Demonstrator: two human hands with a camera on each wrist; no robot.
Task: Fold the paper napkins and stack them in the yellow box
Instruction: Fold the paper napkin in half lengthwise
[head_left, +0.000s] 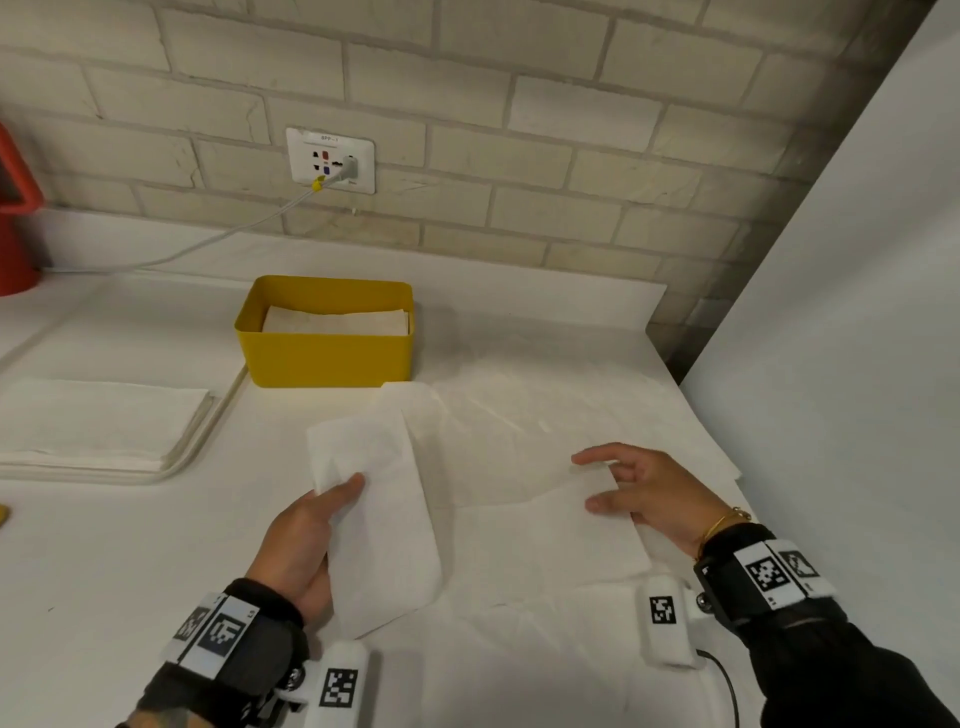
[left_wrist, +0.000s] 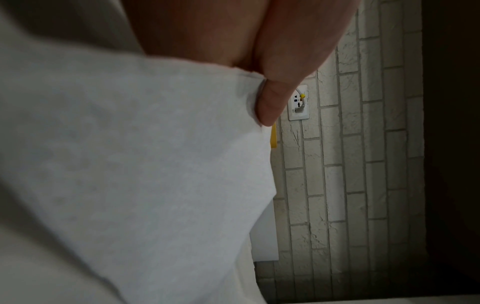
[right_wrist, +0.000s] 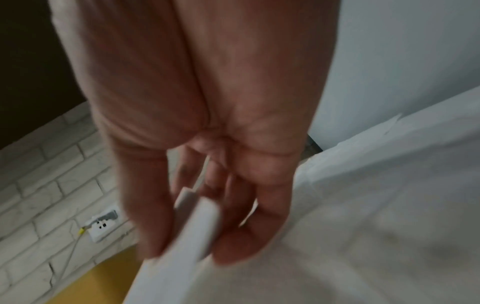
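Note:
A white paper napkin (head_left: 498, 525) lies spread on the counter between my hands. My left hand (head_left: 337, 499) grips its left side, thumb on top, and holds that flap (head_left: 374, 467) lifted. In the left wrist view the napkin (left_wrist: 130, 164) fills the picture under my thumb (left_wrist: 272, 102). My right hand (head_left: 592, 480) pinches the napkin's right edge, seen close between thumb and fingers (right_wrist: 197, 224). The yellow box (head_left: 324, 358) stands behind the napkin with folded napkins (head_left: 337, 321) inside.
A stack of unfolded napkins (head_left: 93, 423) lies on a tray at the left. More paper sheets (head_left: 545, 415) cover the counter under the napkin. A brick wall with a socket (head_left: 331, 160) and cable is behind; a white panel (head_left: 857, 312) bounds the right; a red object (head_left: 15, 223) stands far left.

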